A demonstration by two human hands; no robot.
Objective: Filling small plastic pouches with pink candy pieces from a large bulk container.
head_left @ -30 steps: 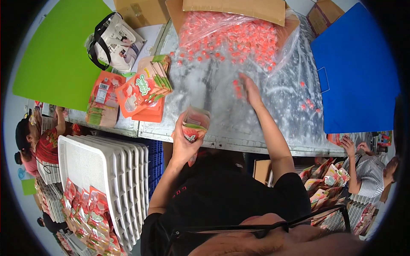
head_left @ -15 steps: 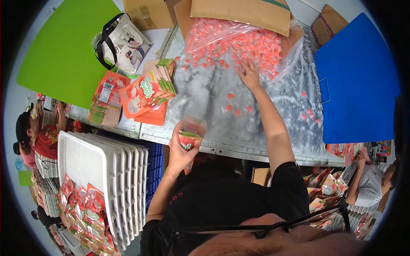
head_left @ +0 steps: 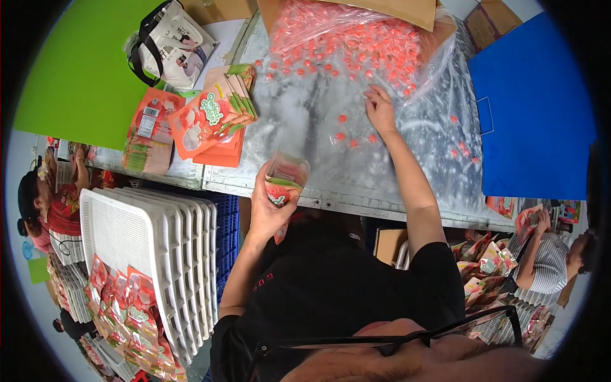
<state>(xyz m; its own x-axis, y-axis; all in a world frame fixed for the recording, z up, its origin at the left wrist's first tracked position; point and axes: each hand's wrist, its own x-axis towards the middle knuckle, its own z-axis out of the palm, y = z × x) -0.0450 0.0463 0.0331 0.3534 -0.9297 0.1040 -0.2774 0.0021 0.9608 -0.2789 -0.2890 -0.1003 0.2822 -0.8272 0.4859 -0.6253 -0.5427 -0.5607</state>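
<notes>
The left hand [head_left: 267, 207] grips an open pouch [head_left: 285, 181], its lower half hidden, while the right hand [head_left: 380, 109] lies on small red sweets [head_left: 356, 137], its fingers' closure unclear.

- black short-sleeved shirt [head_left: 344, 286] across the lower middle of the frame, with small red marks near its left sleeve
- both forearms bare below the sleeves
- dark-framed glasses [head_left: 394, 340] at the bottom edge
- left hand [head_left: 270, 207] and right hand [head_left: 380, 109] without gloves
</notes>
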